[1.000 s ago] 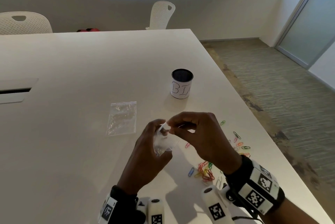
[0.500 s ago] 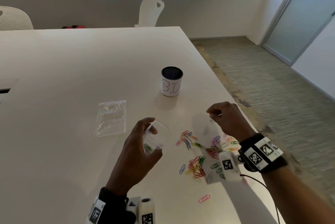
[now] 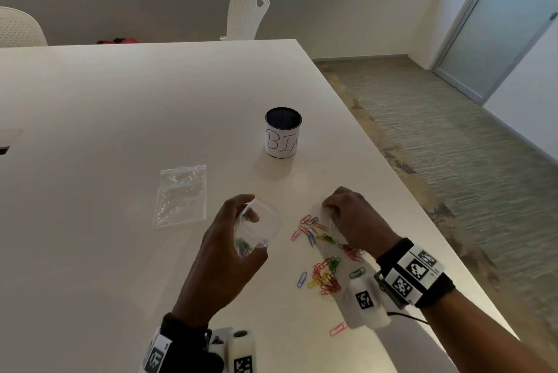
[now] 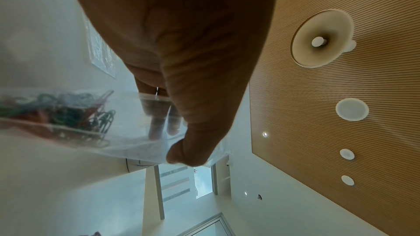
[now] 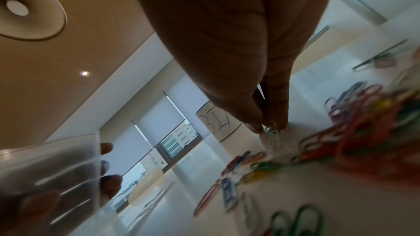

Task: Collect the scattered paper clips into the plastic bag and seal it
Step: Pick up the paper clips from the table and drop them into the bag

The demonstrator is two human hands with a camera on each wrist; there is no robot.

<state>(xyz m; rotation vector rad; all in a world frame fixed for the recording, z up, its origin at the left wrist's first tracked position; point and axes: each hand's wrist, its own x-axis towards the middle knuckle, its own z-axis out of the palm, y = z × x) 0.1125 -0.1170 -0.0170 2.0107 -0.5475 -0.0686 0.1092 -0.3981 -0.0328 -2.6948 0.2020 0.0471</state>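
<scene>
The plastic bag [image 3: 256, 229] is gripped with its mouth spread by the left hand [image 3: 225, 255]; a paper clip [image 5: 270, 131] is pinched by the right hand [image 3: 351, 218], just beside it. The mouth should be kept wide, clips lifted singly.

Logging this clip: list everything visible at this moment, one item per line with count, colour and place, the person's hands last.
held plastic bag: one, clear, mouth open, a few clips inside, in the left hand
spare plastic bag: one, clear, flat on the table, left of the hands
paper clips: many, mixed colours, scattered on the table near the right hand
cup: one, white with dark rim, handwritten letters, standing beyond the hands
table: one, white
chairs: two, white, at the far side
left hand: grips the held plastic bag
right hand: fingertips pinch a pale clip at the table
</scene>
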